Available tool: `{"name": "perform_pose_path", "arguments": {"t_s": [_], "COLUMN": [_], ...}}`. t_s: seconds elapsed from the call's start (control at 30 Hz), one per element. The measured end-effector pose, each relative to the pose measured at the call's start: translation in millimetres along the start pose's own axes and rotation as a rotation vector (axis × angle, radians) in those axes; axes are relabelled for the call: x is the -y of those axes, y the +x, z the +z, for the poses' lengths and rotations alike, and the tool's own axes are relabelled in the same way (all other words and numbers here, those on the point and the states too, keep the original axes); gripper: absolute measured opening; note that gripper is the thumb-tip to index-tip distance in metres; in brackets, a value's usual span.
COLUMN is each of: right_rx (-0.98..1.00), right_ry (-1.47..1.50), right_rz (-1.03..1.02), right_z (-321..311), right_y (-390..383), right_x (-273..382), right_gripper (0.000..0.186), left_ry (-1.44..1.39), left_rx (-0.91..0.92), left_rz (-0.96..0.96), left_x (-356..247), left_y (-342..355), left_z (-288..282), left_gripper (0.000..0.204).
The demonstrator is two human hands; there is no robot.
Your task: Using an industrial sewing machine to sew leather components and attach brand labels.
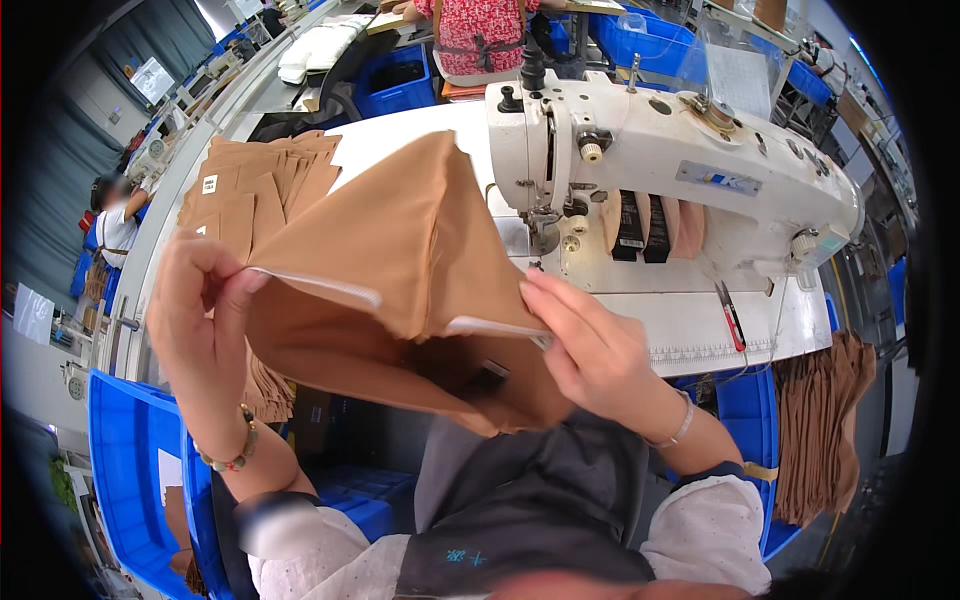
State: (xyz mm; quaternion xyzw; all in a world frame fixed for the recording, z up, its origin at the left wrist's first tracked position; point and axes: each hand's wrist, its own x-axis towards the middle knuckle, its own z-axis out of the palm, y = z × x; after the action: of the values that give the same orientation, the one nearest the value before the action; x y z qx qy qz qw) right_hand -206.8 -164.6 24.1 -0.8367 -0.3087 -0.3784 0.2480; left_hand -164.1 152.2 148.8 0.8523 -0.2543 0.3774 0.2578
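Tan fabric piece (400, 250) is held up in the air just in front of the white sewing machine (680, 170), spread between both hands. Left hand (200, 310) has its fingers (235, 275) pinched closed on the white-edged hem at the piece's left end; right hand (590, 350) has its fingers (560, 310) closed on the same hem further along, nearer the machine. Between the grips the cloth peaks into a fold and its lower part sags toward the lap. To handle it well, I judge the hem should stay taut and level between the pinches, so its edges line up before it meets the machine's needle area (545, 235). Left of the machine, a stack of tan pieces (260, 180) lies on the worktop (690, 320); more tan pieces (825, 430) hang off its right edge.
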Motion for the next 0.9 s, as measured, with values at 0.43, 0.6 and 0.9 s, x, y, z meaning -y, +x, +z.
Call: {"name": "perform_pose_path", "arguments": {"t_s": [0.43, 0.6, 0.9], "right_rx": [0.522, 0.522, 0.149], "right_ry": [0.175, 0.276, 0.399], "right_rz": [0.187, 0.201, 0.553], "right_z": [10.5, -4.2, -0.6], "right_y": [-110.5, -95.3, -20.0], "right_x": [54.2, 50.1, 1.6], "right_gripper": [0.053, 0.052, 0.032], "left_ry": [-0.514, -0.622, -0.852], "left_rx": [1.016, 1.125, 0.680], "left_rz": [-0.530, -0.632, -0.367], "left_x": [47.9, 26.4, -9.5], "left_y": [-69.8, -77.1, -82.5], "left_z": [135.0, 152.2, 124.8], "left_gripper": [0.035, 0.030, 0.033]}}
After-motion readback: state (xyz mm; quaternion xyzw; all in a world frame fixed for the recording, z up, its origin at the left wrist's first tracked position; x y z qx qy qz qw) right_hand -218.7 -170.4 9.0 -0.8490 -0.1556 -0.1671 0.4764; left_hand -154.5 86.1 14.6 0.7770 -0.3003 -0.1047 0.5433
